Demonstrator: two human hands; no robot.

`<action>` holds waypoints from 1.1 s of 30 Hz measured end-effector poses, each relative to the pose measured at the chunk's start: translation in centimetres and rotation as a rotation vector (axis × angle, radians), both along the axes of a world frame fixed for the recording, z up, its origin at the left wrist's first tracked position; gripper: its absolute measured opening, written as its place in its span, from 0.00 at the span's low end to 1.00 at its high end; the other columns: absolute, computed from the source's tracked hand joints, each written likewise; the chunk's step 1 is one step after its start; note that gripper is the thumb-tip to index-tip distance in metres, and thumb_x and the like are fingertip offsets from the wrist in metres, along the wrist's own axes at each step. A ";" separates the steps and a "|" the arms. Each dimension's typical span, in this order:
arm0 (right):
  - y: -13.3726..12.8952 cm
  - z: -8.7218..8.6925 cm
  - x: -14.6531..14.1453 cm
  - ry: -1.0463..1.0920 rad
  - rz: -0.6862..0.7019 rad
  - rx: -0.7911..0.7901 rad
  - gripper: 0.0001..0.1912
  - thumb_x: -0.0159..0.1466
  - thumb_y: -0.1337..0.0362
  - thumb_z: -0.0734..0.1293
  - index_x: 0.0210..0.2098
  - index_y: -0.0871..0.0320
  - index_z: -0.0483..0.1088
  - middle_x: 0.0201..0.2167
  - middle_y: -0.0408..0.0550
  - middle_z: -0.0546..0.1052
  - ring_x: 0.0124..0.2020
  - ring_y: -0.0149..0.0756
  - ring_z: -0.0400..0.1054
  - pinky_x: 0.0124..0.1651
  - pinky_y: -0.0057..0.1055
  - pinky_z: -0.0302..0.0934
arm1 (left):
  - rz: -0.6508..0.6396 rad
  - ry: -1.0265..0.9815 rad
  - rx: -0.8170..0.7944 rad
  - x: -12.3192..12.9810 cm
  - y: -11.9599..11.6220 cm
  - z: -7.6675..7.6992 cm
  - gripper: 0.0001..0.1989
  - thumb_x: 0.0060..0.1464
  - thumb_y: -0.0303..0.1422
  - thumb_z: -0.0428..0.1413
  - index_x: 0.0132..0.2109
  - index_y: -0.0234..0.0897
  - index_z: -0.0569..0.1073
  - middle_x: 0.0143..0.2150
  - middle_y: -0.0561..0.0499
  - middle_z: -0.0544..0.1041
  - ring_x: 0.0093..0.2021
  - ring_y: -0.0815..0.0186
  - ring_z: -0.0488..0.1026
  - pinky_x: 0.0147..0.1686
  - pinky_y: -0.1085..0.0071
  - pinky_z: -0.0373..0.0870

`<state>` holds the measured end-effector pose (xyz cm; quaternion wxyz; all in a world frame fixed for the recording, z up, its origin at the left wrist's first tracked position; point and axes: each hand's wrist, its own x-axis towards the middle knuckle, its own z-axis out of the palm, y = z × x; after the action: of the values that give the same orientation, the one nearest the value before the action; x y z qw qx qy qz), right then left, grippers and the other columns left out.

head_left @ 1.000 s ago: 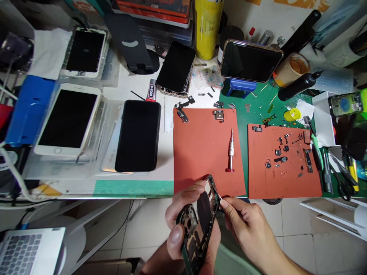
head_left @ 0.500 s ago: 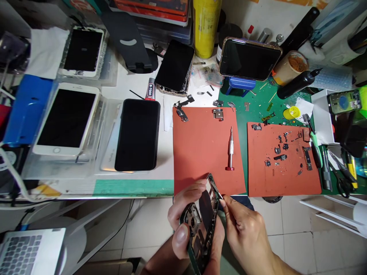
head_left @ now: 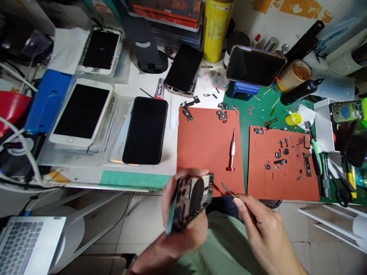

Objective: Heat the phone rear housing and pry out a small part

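Note:
My left hand [head_left: 189,233] is wrapped round an opened phone frame [head_left: 186,202], its bare inner side facing up and tilted. The frame is a little blurred and hangs over the near edge of the left red mat [head_left: 206,145]. Between thumb and forefinger, my right hand [head_left: 263,225] pinches a thin flat metal pry tool [head_left: 227,190]. Its tip points up and left, apart from the frame. Beyond the hands, a silver screwdriver [head_left: 233,151] with a red end cap lies on the mat. Small phone parts [head_left: 221,116] lie along the mat's far edge.
Another red mat [head_left: 286,187] at the right carries several tiny parts. Dark phone [head_left: 145,130] and white phone [head_left: 83,110] lie to the left. A propped phone [head_left: 255,65] rests on a blue stand. Scissors [head_left: 343,194] and other tools line the right side.
The phone frame has turned and moved left in my left hand. My right hand has drawn the pry tool away from the frame's edge, to the right. The view has shifted slightly.

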<state>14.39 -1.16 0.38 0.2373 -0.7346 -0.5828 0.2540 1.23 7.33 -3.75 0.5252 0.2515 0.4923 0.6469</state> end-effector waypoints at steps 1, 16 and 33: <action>0.0 0.2 0.8 -0.062 0.036 0.030 0.13 0.80 0.62 0.60 0.45 0.54 0.76 0.29 0.42 0.79 0.25 0.33 0.75 0.28 0.28 0.65 | 0.002 -0.036 0.067 -0.5 1.0 0.4 0.35 0.55 0.72 0.51 0.55 0.59 0.82 0.43 0.49 0.84 0.37 0.55 0.81 0.31 0.61 0.80; 6.4 0.4 5.5 -0.724 0.661 0.388 0.14 0.74 0.77 0.63 0.50 0.65 0.79 0.36 0.55 0.79 0.36 0.44 0.63 0.38 0.41 0.54 | -1.001 -0.132 -0.033 -1.1 9.5 1.2 0.32 0.69 0.59 0.50 0.59 0.39 0.83 0.40 0.43 0.85 0.34 0.58 0.81 0.29 0.67 0.76; 7.4 -0.8 4.3 -0.594 0.708 0.522 0.08 0.73 0.77 0.66 0.48 0.71 0.78 0.35 0.55 0.81 0.36 0.43 0.63 0.37 0.41 0.54 | -1.149 0.048 0.101 -1.3 9.2 2.3 0.28 0.75 0.53 0.45 0.64 0.45 0.81 0.36 0.48 0.79 0.37 0.61 0.76 0.37 0.67 0.77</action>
<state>18.71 6.20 -0.46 0.1364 -0.4495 -0.8811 -0.0541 -0.08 16.53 -1.45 0.7684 0.5178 0.2570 0.2746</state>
